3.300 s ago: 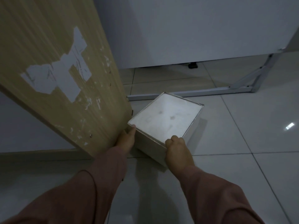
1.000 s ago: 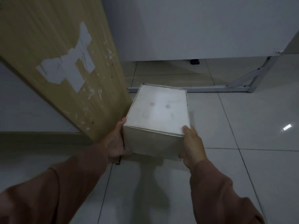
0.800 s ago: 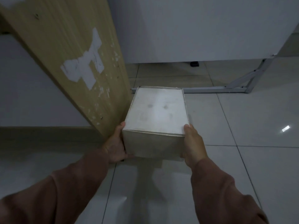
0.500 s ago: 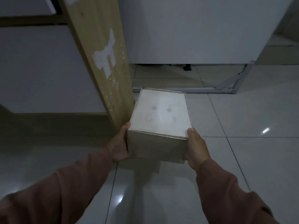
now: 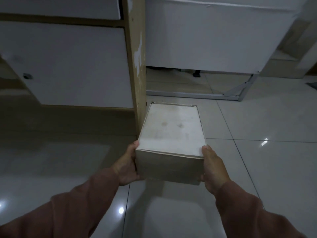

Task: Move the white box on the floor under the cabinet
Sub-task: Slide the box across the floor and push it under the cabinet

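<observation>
Box: white rectangular cardboard box (image 5: 171, 129) beside wooden cabinet (image 5: 135, 66), not under
Hands: left hand (image 5: 126, 166), right hand (image 5: 213, 169) both clasping box
Left: slide it under

White box (image 5: 171, 131); tan cabinet (image 5: 135, 66); brown sleeves (image 5: 77, 208).

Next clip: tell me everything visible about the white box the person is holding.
The white box is a closed rectangular carton, seemingly cardboard, with a pale, faintly smudged top and a shadowed, duller near side. It is gripped at its near corners, left hand on one side, right hand on the other. It sits beside the wooden cabinet edge, above the tiled floor; whether its base touches the floor is unclear.
</observation>
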Demonstrator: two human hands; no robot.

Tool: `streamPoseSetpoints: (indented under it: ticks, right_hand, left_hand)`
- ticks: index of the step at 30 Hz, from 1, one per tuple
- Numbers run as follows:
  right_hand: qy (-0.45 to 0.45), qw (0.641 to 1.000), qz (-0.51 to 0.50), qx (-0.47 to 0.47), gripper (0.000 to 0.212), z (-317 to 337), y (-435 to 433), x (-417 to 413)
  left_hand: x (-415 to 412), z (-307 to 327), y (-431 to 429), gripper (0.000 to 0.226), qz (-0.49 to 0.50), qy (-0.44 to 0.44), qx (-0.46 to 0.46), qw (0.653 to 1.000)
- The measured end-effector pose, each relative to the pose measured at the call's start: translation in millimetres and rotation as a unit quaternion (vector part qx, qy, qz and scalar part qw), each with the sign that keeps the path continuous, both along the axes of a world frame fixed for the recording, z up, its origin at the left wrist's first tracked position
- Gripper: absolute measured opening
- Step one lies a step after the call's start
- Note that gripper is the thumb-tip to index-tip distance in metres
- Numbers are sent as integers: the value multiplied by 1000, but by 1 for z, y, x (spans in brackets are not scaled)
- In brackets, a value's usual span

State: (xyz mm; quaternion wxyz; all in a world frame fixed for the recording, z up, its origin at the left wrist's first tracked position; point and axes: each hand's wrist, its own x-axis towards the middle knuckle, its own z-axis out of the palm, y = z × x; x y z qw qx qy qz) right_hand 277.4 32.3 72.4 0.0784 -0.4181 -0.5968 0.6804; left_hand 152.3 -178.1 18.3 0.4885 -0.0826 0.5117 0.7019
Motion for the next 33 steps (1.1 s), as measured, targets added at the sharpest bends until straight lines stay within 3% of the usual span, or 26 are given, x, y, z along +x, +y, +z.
streamPoseSetpoints:
  ticks: [10, 20, 33]
  right_hand:
    - [-20, 998, 58, 27, 31, 21, -49, 30]
    - [-38, 997, 62, -22, 29, 10, -76, 52]
    - [-54, 990, 122, -44, 27, 19, -101, 80]
  left_hand:
    - [34, 8, -61, 57, -5, 2, 8, 1000]
    - [37, 13, -94, 55, -28, 24, -39, 999]
    - [52, 11, -136, 63, -36, 12, -17, 999]
